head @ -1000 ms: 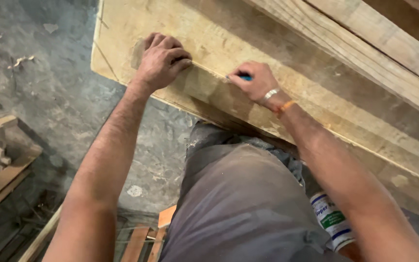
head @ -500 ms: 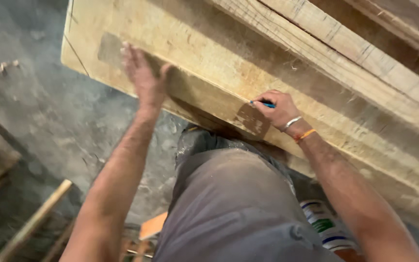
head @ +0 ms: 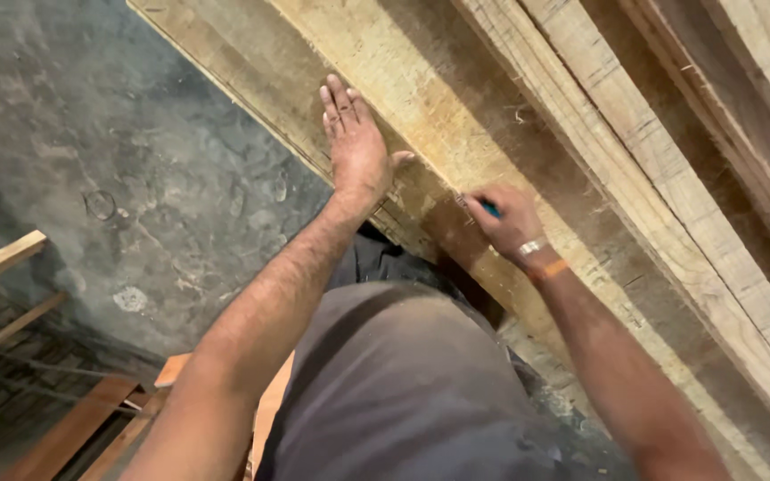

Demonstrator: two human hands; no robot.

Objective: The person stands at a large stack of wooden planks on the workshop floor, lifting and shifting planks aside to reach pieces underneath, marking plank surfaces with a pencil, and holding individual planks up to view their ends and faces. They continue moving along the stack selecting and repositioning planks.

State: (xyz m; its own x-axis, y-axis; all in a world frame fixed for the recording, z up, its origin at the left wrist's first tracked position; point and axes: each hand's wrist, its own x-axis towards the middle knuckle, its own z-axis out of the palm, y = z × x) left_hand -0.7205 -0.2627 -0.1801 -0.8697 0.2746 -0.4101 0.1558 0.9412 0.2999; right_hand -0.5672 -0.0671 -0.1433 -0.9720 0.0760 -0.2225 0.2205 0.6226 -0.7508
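A wide, rough wooden plank (head: 456, 98) runs diagonally from the upper left to the lower right. My left hand (head: 354, 147) lies flat on it near its front edge, fingers straight and pointing up the board. My right hand (head: 510, 218) rests on the same plank a little to the right, closed around a small blue marking tool (head: 489, 209) whose tip touches the wood. A metal bangle and an orange band sit on my right wrist.
More planks (head: 670, 116) lie stacked beside the wide one at the upper right. A grey concrete floor (head: 135, 160) fills the left. Wooden strips and offcuts (head: 11, 294) lie at the lower left. My grey clothing fills the bottom centre.
The view has swung, so the plank now runs more steeply. My left hand has opened flat and slid along the plank. My right hand still holds the blue tool against the wood.
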